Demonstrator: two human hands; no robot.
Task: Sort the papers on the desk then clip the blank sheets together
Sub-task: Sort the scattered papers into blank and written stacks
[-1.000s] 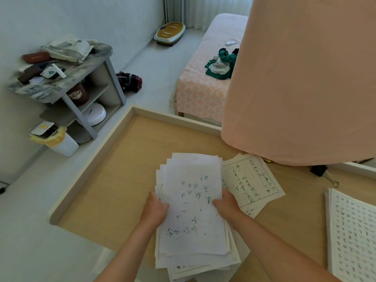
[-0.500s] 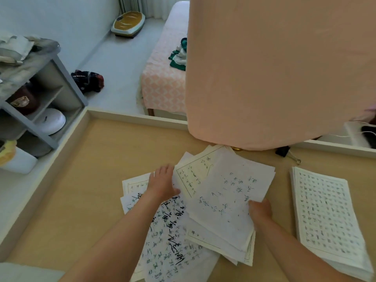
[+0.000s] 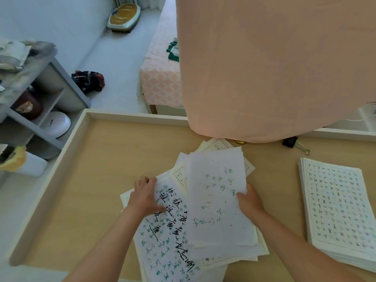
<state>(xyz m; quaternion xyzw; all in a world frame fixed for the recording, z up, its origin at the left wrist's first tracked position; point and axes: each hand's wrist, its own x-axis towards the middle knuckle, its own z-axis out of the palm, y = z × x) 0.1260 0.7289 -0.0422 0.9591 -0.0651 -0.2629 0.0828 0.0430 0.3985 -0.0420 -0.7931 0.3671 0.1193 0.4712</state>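
Desk (image 3: 97, 180): pale tan wood-tone top with a cream-white raised border. Loose papers (image 3: 219, 200) at the near-centre edge: white, marked with scattered teal-green handwriting. One sheet (image 3: 168, 237) at their left carries green script overwritten by bold black strokes. Stack (image 3: 337, 210) at the right edge: white, printed with a regular grid of small dark characters inside a thin frame line. Binder clip (image 3: 290, 142) near the far edge: black body, silver wire handles. Hanging cloth (image 3: 274, 68) above the far edge: plain peach-pink. Bed cover (image 3: 160, 78) beyond: pink with white lattice pattern.
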